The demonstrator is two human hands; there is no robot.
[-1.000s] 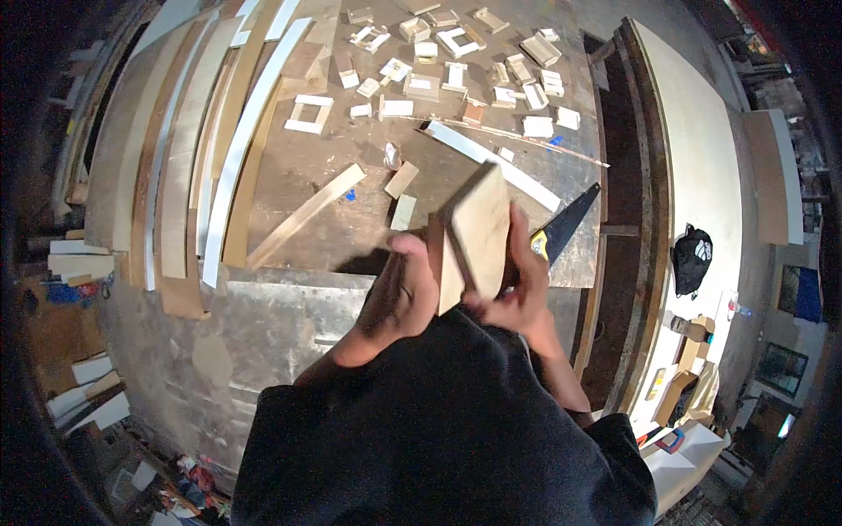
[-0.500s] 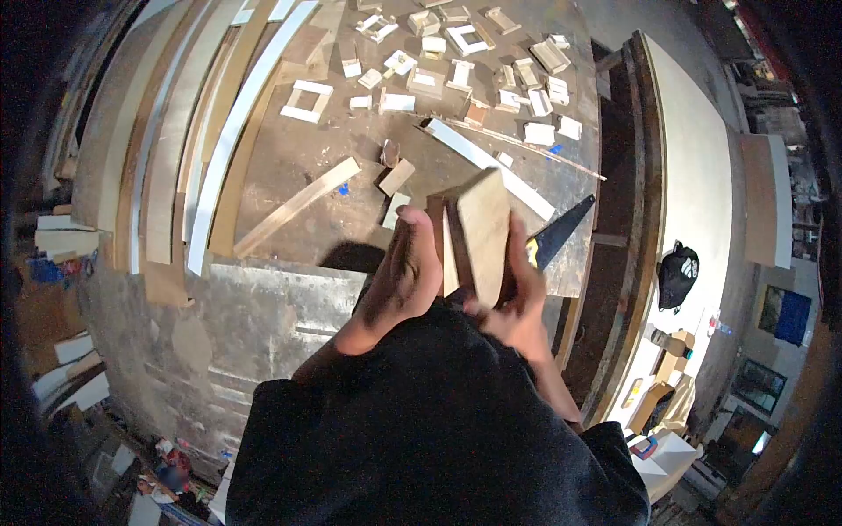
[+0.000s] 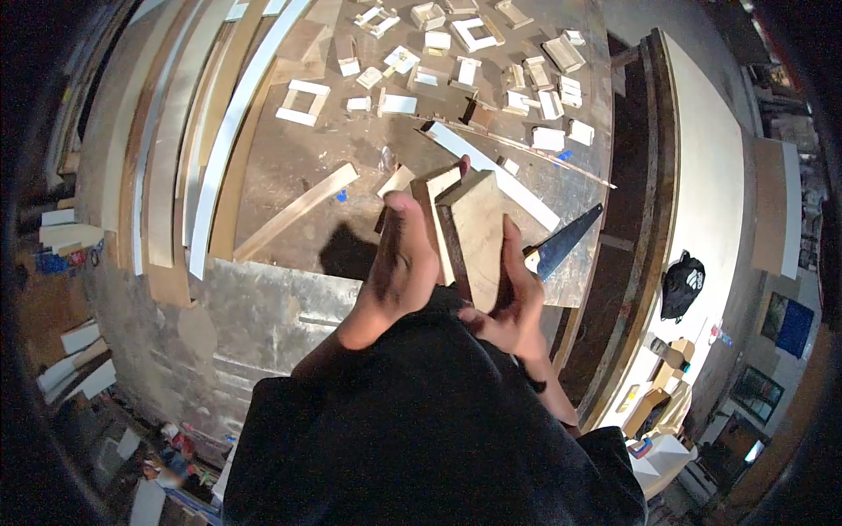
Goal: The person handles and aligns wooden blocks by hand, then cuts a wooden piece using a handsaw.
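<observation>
Two wooden pieces are held upright close to my body. My left hand (image 3: pixel 405 263) wraps round the left wooden piece (image 3: pixel 435 188), which shows a dark edge and a pale strip; a fingertip shows at its top. On the right, my right hand (image 3: pixel 517 302) grips the thicker wooden block (image 3: pixel 478 232), thumb low and fingers along its right side. The two pieces lean against each other at a slight angle. Just beyond my right hand lies a handsaw (image 3: pixel 568 244) on the wooden table (image 3: pixel 289 162).
Long boards (image 3: pixel 180 131) lie at the left. Many small wooden assemblies (image 3: pixel 478 33) cover the far part. A white strip (image 3: pixel 495 175) and a wooden strip (image 3: pixel 298 210) lie nearer. To the right, a pale panel (image 3: pixel 702 175) carries a black cap (image 3: pixel 682 287).
The left piece has risen and tilted out from behind the block, showing more of its face. Both hands stay around the pieces; the view has shifted slightly.
</observation>
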